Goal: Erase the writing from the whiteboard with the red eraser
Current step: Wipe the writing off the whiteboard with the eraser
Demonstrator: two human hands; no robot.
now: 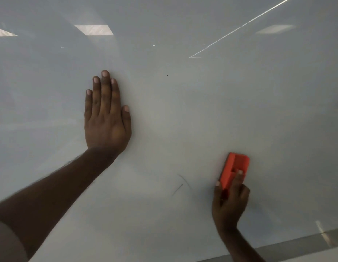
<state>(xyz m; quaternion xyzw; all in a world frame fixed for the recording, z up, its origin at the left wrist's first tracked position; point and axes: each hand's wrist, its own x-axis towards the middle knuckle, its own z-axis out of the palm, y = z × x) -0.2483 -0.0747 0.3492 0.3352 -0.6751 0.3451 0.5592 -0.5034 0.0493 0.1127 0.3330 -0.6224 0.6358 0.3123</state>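
A glossy whiteboard (183, 114) fills almost the whole view. My right hand (229, 203) grips the red eraser (235, 168) at the lower right and holds it against the board, its free end pointing up. Just left of the eraser remain two thin dark pen strokes (181, 184), a short curve and a short slash. My left hand (105, 116) lies flat on the board left of centre, fingers together and pointing up, holding nothing. A tiny dark speck (167, 75) sits above the middle.
The board's lower edge (296, 244) runs along the bottom right with a grey strip under it. Ceiling lights reflect in the upper board (94, 29). A thin bright line (240, 28) crosses the upper right.
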